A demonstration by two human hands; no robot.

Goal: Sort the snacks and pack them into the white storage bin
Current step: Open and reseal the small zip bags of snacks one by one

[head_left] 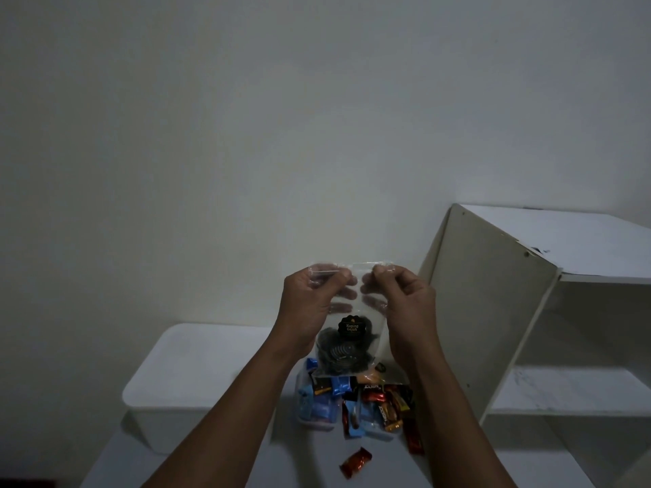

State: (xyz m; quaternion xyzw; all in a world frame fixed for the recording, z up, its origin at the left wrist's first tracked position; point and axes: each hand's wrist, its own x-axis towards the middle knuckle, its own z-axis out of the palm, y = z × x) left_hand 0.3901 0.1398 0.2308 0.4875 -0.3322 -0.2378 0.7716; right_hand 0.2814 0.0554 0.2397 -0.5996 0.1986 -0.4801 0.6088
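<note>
I hold up a clear zip bag (352, 311) of dark round crackers with a black label, in front of the wall. My left hand (311, 308) pinches its top left edge, and my right hand (405, 304) pinches the top right edge. Below the bag lies a pile of wrapped snacks (355, 403) in blue, red and gold wrappers on the white table. One red wrapped candy (355, 462) lies apart, nearer to me. The white storage bin (183, 378) stands on the table at the left, with a lid on top.
A white shelf unit (521, 311) stands at the right, close to the snack pile, with open shelves facing right. The white table (246, 466) runs toward me. A plain wall fills the upper view.
</note>
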